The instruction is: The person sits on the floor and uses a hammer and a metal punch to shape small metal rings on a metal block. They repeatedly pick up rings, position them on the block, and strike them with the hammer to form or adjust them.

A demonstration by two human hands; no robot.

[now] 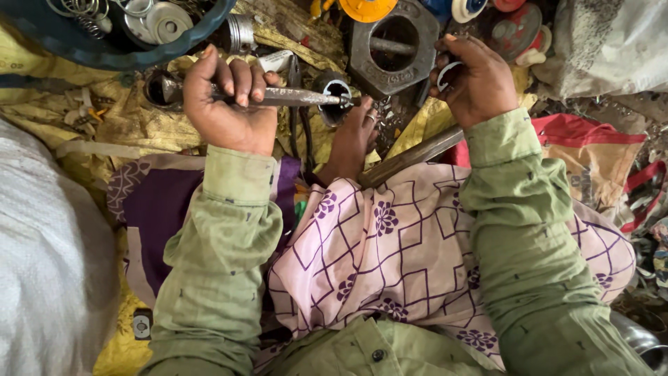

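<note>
At nine o'clock, a white sack (49,264). At eleven o'clock, a dark blue basin (104,52) with springs and washers. Just below, left hand (226,104) fisted tight around a grey metal rod (292,97), lying level, tip toward three o'clock, meeting a small ring-shaped part (337,94) near twelve o'clock. Directly beneath that part, a bare foot (351,139) on yellow cloth (132,122). Above, a heavy hexagonal metal block (396,49) with a round hole. At one o'clock, right hand (476,83) curled closed, pinching a thin white ring (447,73). At centre, patterned pink cloth (410,257) over the lap. At three o'clock, red fabric (591,139).
</note>
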